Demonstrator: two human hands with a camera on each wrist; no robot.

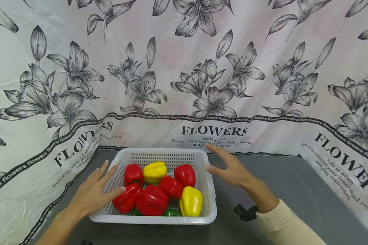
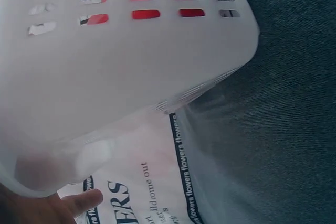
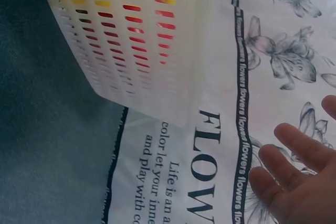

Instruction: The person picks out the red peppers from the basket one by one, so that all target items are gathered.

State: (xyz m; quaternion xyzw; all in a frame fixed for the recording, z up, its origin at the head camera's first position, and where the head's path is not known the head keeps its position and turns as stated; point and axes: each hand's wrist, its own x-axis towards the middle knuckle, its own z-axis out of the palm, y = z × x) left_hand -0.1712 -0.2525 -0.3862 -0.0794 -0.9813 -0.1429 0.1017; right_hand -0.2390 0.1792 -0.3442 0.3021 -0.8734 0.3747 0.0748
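A white plastic basket (image 1: 153, 219) with slotted walls stands on the dark grey table. Inside lie several red bell peppers (image 1: 152, 200), a yellow bell pepper (image 1: 191, 201) at the near right and another yellow bell pepper (image 1: 154, 172) farther back. Parts of green peppers (image 1: 172, 213) show beneath them. My left hand (image 1: 93, 190) is at the basket's left side, fingers extended and thumb reaching over the rim. To the right of the basket, my right hand (image 1: 233, 170) hovers with spread fingers and holds nothing. The right wrist view shows its fingers (image 3: 302, 148) apart from the basket's slotted wall (image 3: 115, 35).
A white cloth (image 1: 214, 132) printed with black flowers and lettering hangs behind the table and along both sides. The grey tabletop (image 1: 282, 180) extends right of the basket. A dark curved piece (image 1: 245, 213) shows beside the right sleeve (image 1: 288, 224).
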